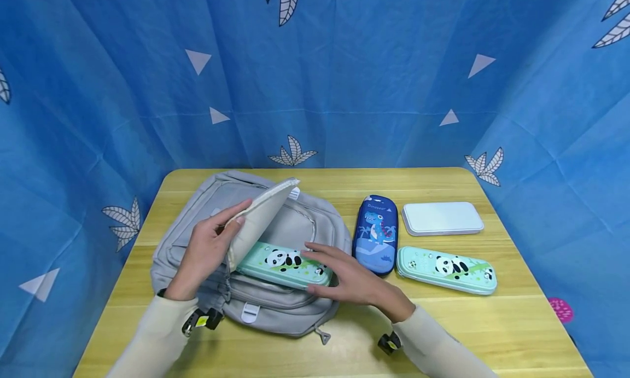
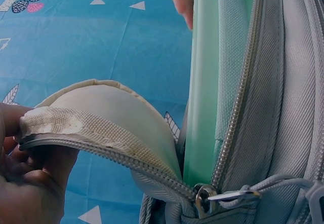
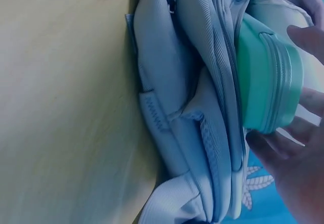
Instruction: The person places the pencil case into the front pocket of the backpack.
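Note:
A grey backpack [image 1: 197, 203] lies on the table with its front pocket unzipped. In the head view, my left hand [image 1: 204, 252] pinches the edge of the pale-lined pocket flap [image 1: 261, 216] between thumb and fingers, lifting it. The left wrist view shows the flap's zipper teeth curving down to a metal slider [image 2: 204, 198]. A mint-green panda pencil case [image 1: 280, 266] sits partly in the pocket under the flap. My right hand [image 1: 356, 279] is at its right end, fingers spread around that end. In the right wrist view, the case's zipped end [image 3: 276, 77] faces the palm.
To the right stand a dark blue dinosaur pencil case [image 1: 376, 236], a white pencil case [image 1: 443, 218] and a second mint panda pencil case [image 1: 448, 270]. They lie on the wooden table [image 1: 521, 323]. A blue patterned cloth [image 1: 344, 82] hangs behind and at the sides.

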`<state>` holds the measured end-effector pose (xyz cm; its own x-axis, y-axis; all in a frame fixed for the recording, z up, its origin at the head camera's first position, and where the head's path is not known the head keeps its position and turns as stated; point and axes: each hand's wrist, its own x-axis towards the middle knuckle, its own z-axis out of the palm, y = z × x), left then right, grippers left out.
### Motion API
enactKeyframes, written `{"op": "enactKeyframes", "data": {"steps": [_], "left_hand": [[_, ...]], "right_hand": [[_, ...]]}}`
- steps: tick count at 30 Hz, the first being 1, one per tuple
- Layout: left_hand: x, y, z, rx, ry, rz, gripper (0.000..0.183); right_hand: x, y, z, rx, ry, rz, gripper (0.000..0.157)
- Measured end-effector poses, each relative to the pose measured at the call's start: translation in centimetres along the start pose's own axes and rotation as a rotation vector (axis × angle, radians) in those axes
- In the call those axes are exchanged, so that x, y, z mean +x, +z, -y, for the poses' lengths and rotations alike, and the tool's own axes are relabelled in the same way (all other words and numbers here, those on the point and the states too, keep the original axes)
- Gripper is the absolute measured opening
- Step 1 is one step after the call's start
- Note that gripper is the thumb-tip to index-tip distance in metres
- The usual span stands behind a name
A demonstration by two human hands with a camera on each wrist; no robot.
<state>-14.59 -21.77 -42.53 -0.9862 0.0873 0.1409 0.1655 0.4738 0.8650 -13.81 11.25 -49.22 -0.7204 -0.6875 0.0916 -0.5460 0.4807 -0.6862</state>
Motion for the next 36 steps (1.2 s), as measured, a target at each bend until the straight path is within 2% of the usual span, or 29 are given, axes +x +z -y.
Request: {"op": "enactKeyframes", "data": {"steps": [6, 18, 36], "left_hand": [[-0.1, 0.0, -0.1, -0.003, 0.0, 0.0, 0.041], [-0.1, 0.1, -0.1, 0.002, 0.004, -0.008, 0.041], [-0.4, 0.4, -0.3, -0.003, 0.002, -0.016, 0.041]], "right_hand": [[-1.2, 0.0, -0.4, -0.001, 0.029, -0.058, 0.068], [-1.5, 0.5, -0.7, -0.013, -0.018, -0.13, 0.06], [-0.1, 0.6, 0.0, -0.039, -0.011, -0.104, 0.059]]}}
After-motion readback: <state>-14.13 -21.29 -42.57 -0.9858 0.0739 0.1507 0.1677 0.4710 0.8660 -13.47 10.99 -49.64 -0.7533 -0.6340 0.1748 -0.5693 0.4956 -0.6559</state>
